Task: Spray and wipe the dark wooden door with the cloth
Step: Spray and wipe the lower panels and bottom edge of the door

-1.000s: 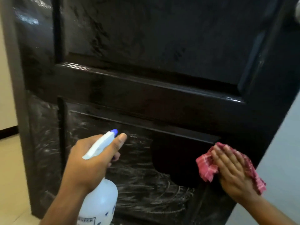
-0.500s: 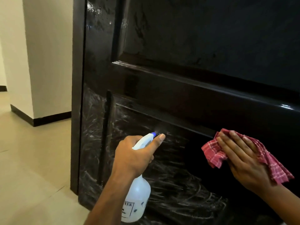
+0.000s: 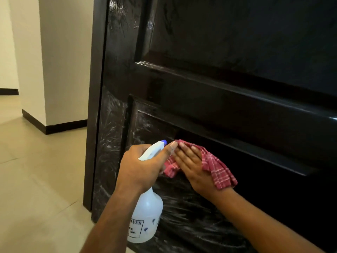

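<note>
Head view, looking down at a dark wooden door (image 3: 237, 52): a person's left hand (image 3: 144, 167) grasps a white spray bottle (image 3: 147, 212) by the neck. The fingers are curled round it, and the forefinger lies along the sprayer head toward the blue nozzle (image 3: 164, 142), which points at the door's lower panel.

Just beside it, the right hand (image 3: 193, 165) lies flat with fingers straight and close together. It presses a red-and-white checked cloth (image 3: 218, 170) against the upper left corner of that lower panel, directly under the moulded rail. The cloth bunches out on both sides of the palm; whether its left fold touches the other hand cannot be told.

Whitish streaks (image 3: 109, 143) cover the panel below and left of the cloth and the upright beside it, while the surface to the right of the cloth is dark and glossy. The bottle's label (partly hidden by the forearm) carries black lettering. A beige tiled floor (image 3: 36, 179) and a cream wall (image 3: 63, 61) with dark skirting (image 3: 63, 126) lie left of the door.
</note>
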